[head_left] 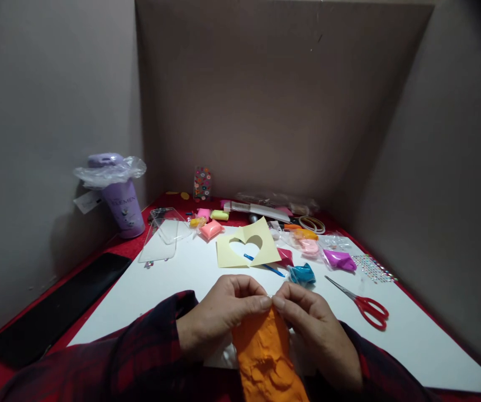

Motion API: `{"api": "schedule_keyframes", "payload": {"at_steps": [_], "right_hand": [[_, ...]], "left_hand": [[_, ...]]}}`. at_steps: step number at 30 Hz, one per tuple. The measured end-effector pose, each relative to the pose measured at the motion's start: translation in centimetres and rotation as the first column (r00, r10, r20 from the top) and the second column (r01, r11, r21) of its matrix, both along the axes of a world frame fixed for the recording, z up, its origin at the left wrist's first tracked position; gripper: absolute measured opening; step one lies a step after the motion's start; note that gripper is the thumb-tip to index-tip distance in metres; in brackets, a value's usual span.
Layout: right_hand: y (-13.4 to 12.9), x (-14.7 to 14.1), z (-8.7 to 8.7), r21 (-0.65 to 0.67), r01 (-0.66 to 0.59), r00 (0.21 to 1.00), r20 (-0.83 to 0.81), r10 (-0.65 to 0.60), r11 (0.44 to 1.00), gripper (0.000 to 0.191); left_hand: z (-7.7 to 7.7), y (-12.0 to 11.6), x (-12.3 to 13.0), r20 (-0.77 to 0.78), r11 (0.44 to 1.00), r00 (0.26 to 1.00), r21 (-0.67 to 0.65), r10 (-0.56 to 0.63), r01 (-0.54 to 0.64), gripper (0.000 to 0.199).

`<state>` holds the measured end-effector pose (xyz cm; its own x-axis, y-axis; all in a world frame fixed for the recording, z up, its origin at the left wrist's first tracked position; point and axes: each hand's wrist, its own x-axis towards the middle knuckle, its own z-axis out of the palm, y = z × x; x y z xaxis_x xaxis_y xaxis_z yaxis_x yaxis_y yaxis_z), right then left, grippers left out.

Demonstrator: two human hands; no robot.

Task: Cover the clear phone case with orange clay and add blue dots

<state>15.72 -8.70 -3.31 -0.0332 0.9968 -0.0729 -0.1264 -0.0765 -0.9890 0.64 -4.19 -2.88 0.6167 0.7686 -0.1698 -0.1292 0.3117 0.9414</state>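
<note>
Both hands meet at the top edge of a long, lumpy slab of orange modelling clay [267, 357], which hangs down toward the bottom of the view. My left hand [227, 307] pinches its upper left corner between thumb and fingers. Close beside it, my right hand [313, 318] pinches the upper right corner, thumb tips almost touching. A small pale bit shows between the fingertips; what it is I cannot make out. Ahead of the hands lies a yellow paper [225, 257] with a heart-shaped hole. Red-handled scissors [368, 307] rest to the right of my right hand.
A white board [416, 335] covers most of the red cloth. Clear phone cases [160, 240], a teal clay packet [302, 273], a purple clay packet [339, 259] and a gem sheet [376, 269] lie on it. At left stand a purple tumbler [125, 206] and a black slab [60, 307].
</note>
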Motion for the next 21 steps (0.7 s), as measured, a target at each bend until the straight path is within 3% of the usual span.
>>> {"api": "schedule_keyframes", "payload": {"at_steps": [6, 10, 16, 21], "right_hand": [[0.11, 0.47, -0.77, 0.044, -0.048, 0.999, 0.008, 0.048, 0.998, 0.034], [0.06, 0.63, -0.40, 0.048, -0.060, 0.997, 0.056, 0.057, 0.997, 0.031], [-0.10, 0.45, 0.06, 0.026, -0.042, 0.997, 0.059, 0.041, 0.999, 0.028], [-0.02, 0.51, -0.29, 0.023, -0.074, 0.997, 0.034, 0.073, 0.997, 0.032]], "left_hand": [[0.58, -0.20, 0.06, -0.026, 1.000, 0.999, -0.005, 0.030, -0.030, 0.019], [0.92, -0.29, 0.06, -0.038, 0.999, 0.999, -0.015, 0.031, -0.032, 0.019], [0.64, 0.09, 0.08, -0.058, 1.000, 0.998, -0.012, 0.011, -0.012, 0.026], [0.54, 0.15, 0.21, -0.092, 0.998, 0.994, -0.007, 0.063, -0.064, 0.025]]}}
